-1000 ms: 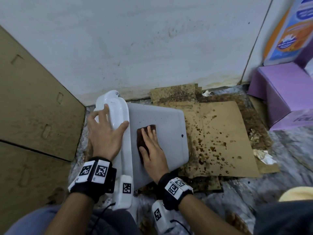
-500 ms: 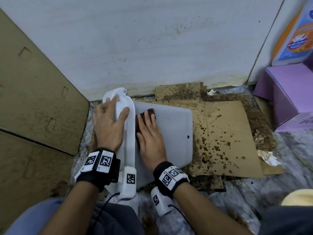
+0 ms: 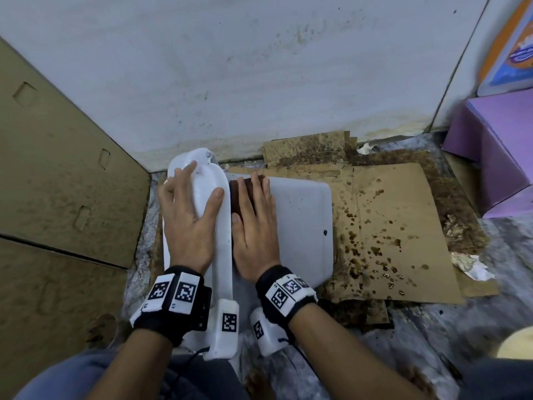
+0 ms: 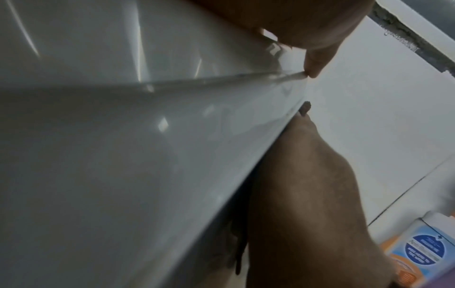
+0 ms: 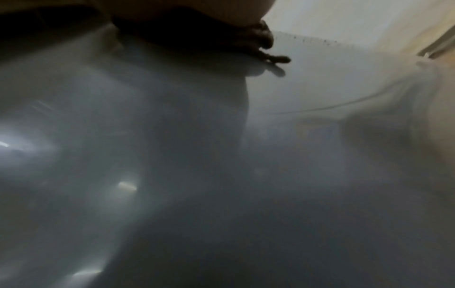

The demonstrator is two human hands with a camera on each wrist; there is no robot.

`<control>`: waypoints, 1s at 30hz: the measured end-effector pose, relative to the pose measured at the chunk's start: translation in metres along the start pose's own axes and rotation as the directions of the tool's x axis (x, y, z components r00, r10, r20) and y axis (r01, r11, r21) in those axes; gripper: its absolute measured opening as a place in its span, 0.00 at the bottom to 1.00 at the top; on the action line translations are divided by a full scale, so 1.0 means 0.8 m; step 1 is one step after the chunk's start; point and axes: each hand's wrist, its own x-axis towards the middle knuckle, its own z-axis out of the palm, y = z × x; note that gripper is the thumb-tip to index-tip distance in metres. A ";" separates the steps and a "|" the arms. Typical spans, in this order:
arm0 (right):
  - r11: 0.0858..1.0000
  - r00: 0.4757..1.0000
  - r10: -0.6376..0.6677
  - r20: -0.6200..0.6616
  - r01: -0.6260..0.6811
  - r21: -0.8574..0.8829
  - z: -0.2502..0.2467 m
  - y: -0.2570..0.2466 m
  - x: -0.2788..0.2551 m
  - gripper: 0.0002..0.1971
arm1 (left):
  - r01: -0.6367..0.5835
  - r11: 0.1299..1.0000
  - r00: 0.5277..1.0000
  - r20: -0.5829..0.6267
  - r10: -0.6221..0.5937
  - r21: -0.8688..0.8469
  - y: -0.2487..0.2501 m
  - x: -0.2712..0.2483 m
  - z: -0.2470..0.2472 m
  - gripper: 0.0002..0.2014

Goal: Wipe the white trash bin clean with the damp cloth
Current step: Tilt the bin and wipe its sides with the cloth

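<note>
— Where's the white trash bin (image 3: 302,223) lying?

— On its side on stained cardboard (image 3: 403,226) spread over the floor, close to the white wall (image 3: 259,67), its lid end toward the brown cardboard box (image 3: 57,183) on the left.

— What's the left hand (image 3: 190,223) doing?

— It lies flat on the bin's glossy lid (image 3: 210,180), fingers straight and spread, thumb out along the lid's edge. It grips nothing; it just presses down.

— And the right hand (image 3: 255,226)?

— Palm down on the bin's side wall, fingers straight and together, pressing the dark brown damp cloth (image 3: 240,197) against the plastic right beside the lid. The cloth peeks out past the fingertips and along the thumb side.

— Anything else nearby?

— A purple box (image 3: 496,157) on the right, and crumpled paper (image 3: 470,267) at the cardboard's edge.
</note>
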 end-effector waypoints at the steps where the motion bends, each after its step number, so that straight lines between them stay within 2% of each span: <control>1: 1.000 1.000 -0.006 -0.001 0.006 0.005 -0.001 -0.001 0.001 0.28 | 0.005 1.000 1.000 0.001 -0.005 0.029 0.001 -0.001 -0.001 0.31; 3: 1.000 1.000 -0.012 0.007 0.012 0.010 -0.005 -0.002 0.011 0.27 | 0.003 0.998 1.000 0.003 -0.003 0.066 0.001 -0.005 -0.003 0.32; 9: 0.999 0.996 -0.046 0.077 0.047 -0.016 -0.017 0.000 0.048 0.27 | -0.005 0.997 1.000 0.015 0.003 0.073 0.002 -0.007 -0.005 0.28; 17: 0.998 0.998 -0.056 0.011 0.057 -0.039 -0.009 0.016 0.007 0.28 | -0.031 0.998 0.999 0.013 0.030 0.059 0.006 -0.009 -0.002 0.25; 19: 0.999 1.000 -0.011 -0.006 0.010 -0.042 -0.008 0.037 0.003 0.28 | -0.031 0.997 0.999 0.009 0.030 0.070 0.004 -0.012 -0.003 0.26; 21: 0.994 0.995 0.093 -0.041 -0.096 -0.058 -0.006 0.067 0.001 0.28 | -0.017 0.996 1.000 0.000 0.017 0.085 0.002 -0.013 -0.006 0.27; 25: 0.952 0.952 0.304 -0.031 -0.305 -0.020 -0.007 0.107 0.010 0.27 | 0.010 0.996 1.000 -0.004 -0.010 0.092 -0.002 -0.011 -0.006 0.27; 28: 0.949 0.949 0.316 -0.022 -0.316 -0.003 -0.004 0.091 0.012 0.28 | 0.001 0.996 1.000 -0.007 -0.001 0.091 -0.003 -0.009 -0.003 0.27; 30: 0.976 0.976 0.219 0.012 -0.219 0.003 -0.002 0.062 0.007 0.29 | -0.002 0.996 1.000 -0.014 0.003 0.089 -0.003 -0.007 -0.003 0.26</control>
